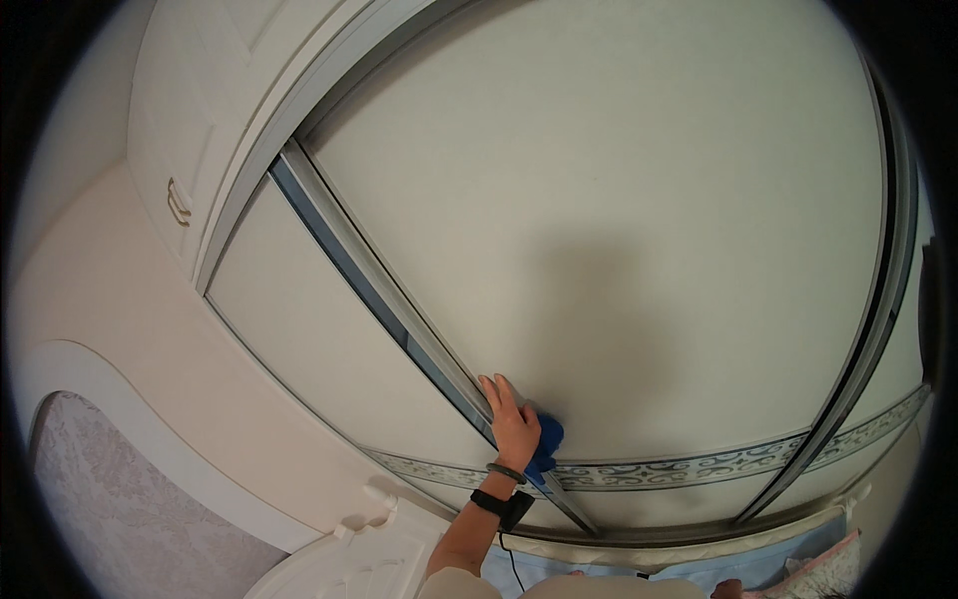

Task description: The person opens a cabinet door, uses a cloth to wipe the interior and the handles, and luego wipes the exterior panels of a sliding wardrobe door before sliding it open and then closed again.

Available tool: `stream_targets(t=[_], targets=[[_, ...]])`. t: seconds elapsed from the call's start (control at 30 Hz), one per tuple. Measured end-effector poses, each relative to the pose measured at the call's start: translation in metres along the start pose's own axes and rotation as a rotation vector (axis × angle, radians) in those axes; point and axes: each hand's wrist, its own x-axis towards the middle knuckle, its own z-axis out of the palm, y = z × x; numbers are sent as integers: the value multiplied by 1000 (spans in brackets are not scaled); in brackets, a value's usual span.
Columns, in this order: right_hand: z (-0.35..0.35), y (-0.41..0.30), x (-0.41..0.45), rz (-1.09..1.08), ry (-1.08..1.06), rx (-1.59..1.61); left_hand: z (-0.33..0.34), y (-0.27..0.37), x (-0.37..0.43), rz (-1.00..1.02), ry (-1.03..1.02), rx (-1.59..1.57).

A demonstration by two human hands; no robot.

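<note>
My left hand presses a blue cloth against the silver metal edge strip of a sliding wardrobe door. Its fingers reach up along the strip, and the thumb lies over the cloth's near part. Part of the cloth hangs below the palm, over the scroll-patterned band. A large cream door panel spreads to the right of the hand. On the wrist are a dark bracelet and a black strap device with a cable. A small skin-toned shape at the bottom edge may be my right hand; too little shows.
A mattress with a light blue sheet lies along the wardrobe's foot. White carved bed woodwork stands at lower left. An upper cabinet door has a brass-coloured handle. Another metal door strip runs down the right side.
</note>
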Motion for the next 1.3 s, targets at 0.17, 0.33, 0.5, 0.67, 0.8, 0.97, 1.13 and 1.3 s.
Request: stream_targets(t=[0.17,0.33,0.5,0.67,0.8,0.97,1.13,1.3], targets=[[-1,-1,10,-22,-2,-2,-3,6,1,20,-5,20],[0,-2,17,-42,-7,-6,-4,10,4,-65,-49,-16],[5,-1,23,-63,-16,-5,-4,7,2,-28,-61,49],[15,5,22,-84,-30,-13,3,4,0,-46,-42,20],[24,9,22,-107,-51,-33,1,3,1,-29,-48,48],[43,16,21,-128,-87,-66,-4,1,-1,-8,-49,28],[96,47,28,-128,-120,-104,-22,5,7,3,-26,-33],[21,17,-5,-163,-24,-7,-81,18,45,77,314,108]])
